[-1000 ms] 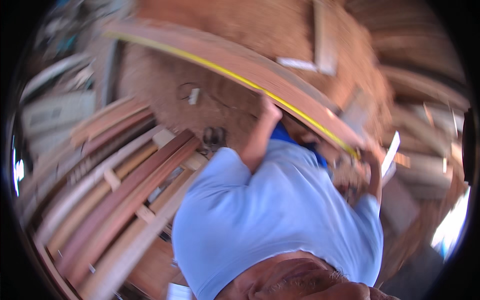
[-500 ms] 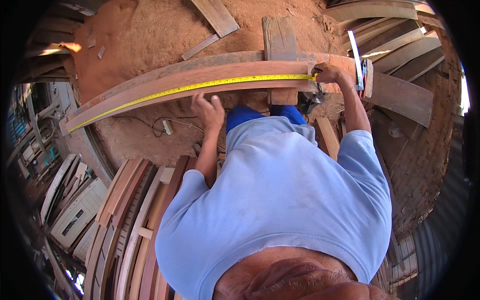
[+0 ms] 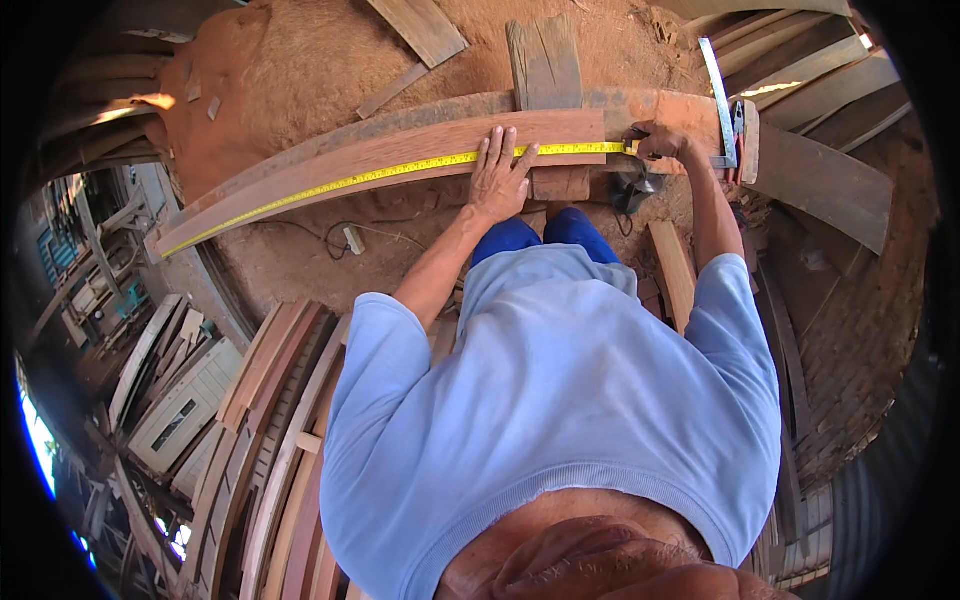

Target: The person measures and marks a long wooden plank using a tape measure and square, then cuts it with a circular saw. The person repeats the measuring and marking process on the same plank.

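A long reddish wood plank (image 3: pixel 390 146) lies lengthwise on a thicker, weathered beam (image 3: pixel 640 104). Along the plank runs the yellow blade of a tape measure (image 3: pixel 400 168), drawn out to the far left end. My left hand (image 3: pixel 498 182) rests flat on the plank with fingers spread, fingertips over and beside the blade. Past the plank's right end, my right hand (image 3: pixel 664 142) is closed around the tape measure's case, which its fingers mostly hide.
A metal square (image 3: pixel 719 100) and red-handled pliers (image 3: pixel 739 128) are at the beam's right end. A black tool (image 3: pixel 632 190) sits below my right hand. A wooden block (image 3: pixel 545 62) crosses behind the beam. Stacked boards (image 3: pixel 265 400) stand at lower left; sawdust (image 3: pixel 290 50) covers the ground beyond.
My left hand has moved right and forward, from the plank's near edge onto the plank and blade. My right hand still holds the tape measure; the view has shifted slightly.
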Tool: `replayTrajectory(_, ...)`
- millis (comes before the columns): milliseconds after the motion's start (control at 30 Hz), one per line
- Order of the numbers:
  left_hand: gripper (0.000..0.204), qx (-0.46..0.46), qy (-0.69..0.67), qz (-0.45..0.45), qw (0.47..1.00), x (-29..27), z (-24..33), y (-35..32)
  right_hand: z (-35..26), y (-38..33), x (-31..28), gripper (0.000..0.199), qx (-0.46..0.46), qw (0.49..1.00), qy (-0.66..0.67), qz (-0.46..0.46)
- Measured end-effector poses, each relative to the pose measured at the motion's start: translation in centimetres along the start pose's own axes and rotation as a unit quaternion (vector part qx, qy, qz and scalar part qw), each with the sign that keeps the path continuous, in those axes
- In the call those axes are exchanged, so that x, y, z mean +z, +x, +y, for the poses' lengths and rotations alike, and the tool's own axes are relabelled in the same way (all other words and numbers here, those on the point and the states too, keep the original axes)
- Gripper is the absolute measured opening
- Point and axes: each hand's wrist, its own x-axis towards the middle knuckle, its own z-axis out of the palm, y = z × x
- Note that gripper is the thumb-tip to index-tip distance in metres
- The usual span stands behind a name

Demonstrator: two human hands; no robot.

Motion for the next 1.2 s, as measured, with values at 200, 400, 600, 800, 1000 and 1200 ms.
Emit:
replayTrajectory(200,0.086,0.060,0.029,-0.020,0.998,0.3,-1.3,0.9,2.5,-0.8,2.5,0.058,-0.046,0.952,-0.037,0.301)
replayTrajectory(400,0.079,0.198,0.044,-0.034,0.979,-0.2,-3.3,4.6,-4.6,-6.7,4.6,0.050,-0.049,0.877,0.201,0.433)
replayTrajectory(600,0.066,0.257,0.030,-0.031,0.966,-0.6,-2.4,7.2,-9.6,-10.5,9.2,0.056,-0.126,0.864,0.164,0.460)
replayTrajectory(800,0.063,0.272,0.047,-0.021,0.961,-0.1,-1.7,7.6,-9.3,-10.5,12.8,0.062,-0.137,0.874,0.158,0.439)
replayTrajectory(1000,0.065,0.288,0.064,-0.041,0.955,-0.2,-1.8,7.7,-7.0,-9.1,13.9,0.061,-0.115,0.843,0.236,0.469)
replayTrajectory(1200,0.070,0.285,0.054,-0.035,0.956,0.1,-1.8,7.7,-8.5,-8.3,15.0,0.032,-0.210,0.824,0.219,0.478)
